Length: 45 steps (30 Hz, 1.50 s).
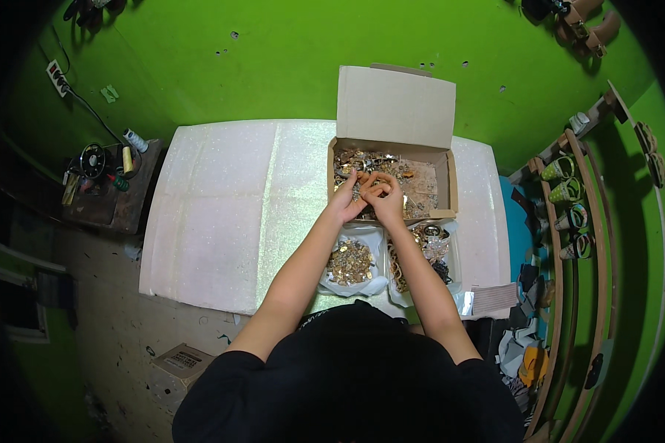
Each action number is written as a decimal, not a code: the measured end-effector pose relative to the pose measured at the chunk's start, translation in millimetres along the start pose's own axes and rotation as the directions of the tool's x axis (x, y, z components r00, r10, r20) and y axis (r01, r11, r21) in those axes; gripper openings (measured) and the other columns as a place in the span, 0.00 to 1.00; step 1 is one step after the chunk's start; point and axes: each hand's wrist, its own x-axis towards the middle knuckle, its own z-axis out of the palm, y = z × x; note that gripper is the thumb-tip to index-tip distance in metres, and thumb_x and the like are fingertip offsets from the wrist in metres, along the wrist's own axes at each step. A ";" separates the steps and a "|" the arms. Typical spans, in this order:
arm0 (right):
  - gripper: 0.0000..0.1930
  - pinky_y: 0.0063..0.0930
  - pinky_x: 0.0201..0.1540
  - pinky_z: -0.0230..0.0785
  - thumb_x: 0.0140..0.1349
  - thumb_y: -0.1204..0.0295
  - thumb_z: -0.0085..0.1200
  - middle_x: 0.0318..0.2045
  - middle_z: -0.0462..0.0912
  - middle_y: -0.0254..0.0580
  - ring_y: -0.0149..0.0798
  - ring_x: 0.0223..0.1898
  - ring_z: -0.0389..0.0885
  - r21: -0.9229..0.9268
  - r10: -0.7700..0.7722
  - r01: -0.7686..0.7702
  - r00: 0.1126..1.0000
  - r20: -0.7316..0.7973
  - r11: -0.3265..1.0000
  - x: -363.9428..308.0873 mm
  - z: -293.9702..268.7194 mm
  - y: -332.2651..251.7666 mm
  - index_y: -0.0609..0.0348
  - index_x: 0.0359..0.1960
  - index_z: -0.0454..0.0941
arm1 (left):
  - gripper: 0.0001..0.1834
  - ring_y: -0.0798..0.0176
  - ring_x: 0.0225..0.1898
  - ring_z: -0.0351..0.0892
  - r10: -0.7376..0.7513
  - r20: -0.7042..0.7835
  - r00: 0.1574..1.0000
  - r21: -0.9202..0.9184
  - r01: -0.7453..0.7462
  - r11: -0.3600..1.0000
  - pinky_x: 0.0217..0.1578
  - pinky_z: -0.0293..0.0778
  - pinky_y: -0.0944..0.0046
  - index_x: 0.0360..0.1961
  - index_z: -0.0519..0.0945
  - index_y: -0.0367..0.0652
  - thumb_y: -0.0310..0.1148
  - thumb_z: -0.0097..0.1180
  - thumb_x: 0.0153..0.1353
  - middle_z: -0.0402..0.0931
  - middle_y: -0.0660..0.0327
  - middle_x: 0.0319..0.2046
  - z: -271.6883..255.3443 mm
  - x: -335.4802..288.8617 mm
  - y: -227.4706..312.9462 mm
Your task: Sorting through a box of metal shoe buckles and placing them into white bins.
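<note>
Both my hands meet over an open cardboard box (454,184) that holds many small shiny metallic pieces (362,159), heaped mostly in its left part. My left hand (346,201) has its fingers closed toward the other hand. Thumb and fingers of my right hand (386,198) curl into a pinch against it. Whatever is between the fingertips is too small to make out. Just in front of the box, below my wrists, a white plastic-lined tray (380,284) is filled with small gold-coloured pieces (349,262). Beside it, partly under my right forearm, another lined tray (454,255) contains dark and pale trinkets (436,255).
The raised box lid (396,103) stands toward the green wall. A pale shimmery cloth (207,214) covers the table. At right, a wooden rack (556,295) carries sandals (565,190); a small side table (107,207) holds spools at left. A cardboard box (181,365) sits on the floor.
</note>
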 end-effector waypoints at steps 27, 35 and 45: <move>0.06 0.18 0.26 0.63 0.44 0.72 0.57 0.18 0.76 0.33 0.23 0.21 0.69 -0.217 0.208 -0.089 0.755 0.622 0.972 -39.2 -47.8 -45.0 0.62 0.23 0.77 | 0.13 0.61 0.49 0.67 0.034 -0.056 0.998 -0.023 -0.035 0.999 0.48 0.67 0.66 0.37 0.68 0.39 0.38 0.43 0.57 0.69 0.58 0.39 6.3 -0.7 -3.0; 0.08 0.23 0.29 0.65 0.44 0.71 0.55 0.19 0.78 0.39 0.30 0.22 0.73 -0.337 0.236 0.040 0.636 0.734 0.941 -48.8 -47.6 -47.7 0.63 0.25 0.78 | 0.11 0.61 0.49 0.66 0.044 -0.039 0.998 -0.011 -0.045 0.999 0.48 0.67 0.66 0.41 0.68 0.38 0.29 0.43 0.57 0.69 0.58 0.41 6.0 -3.1 -3.4; 0.10 0.35 0.46 0.59 0.46 0.71 0.53 0.34 0.70 0.47 0.47 0.39 0.67 -0.401 -0.234 0.297 0.952 0.200 0.867 4.5 -35.6 -51.5 0.59 0.31 0.76 | 0.13 0.66 0.38 0.71 -0.016 -0.014 1.000 0.104 0.017 0.994 0.40 0.71 0.70 0.38 0.70 0.40 0.37 0.47 0.56 0.71 0.60 0.35 -6.1 2.5 -3.4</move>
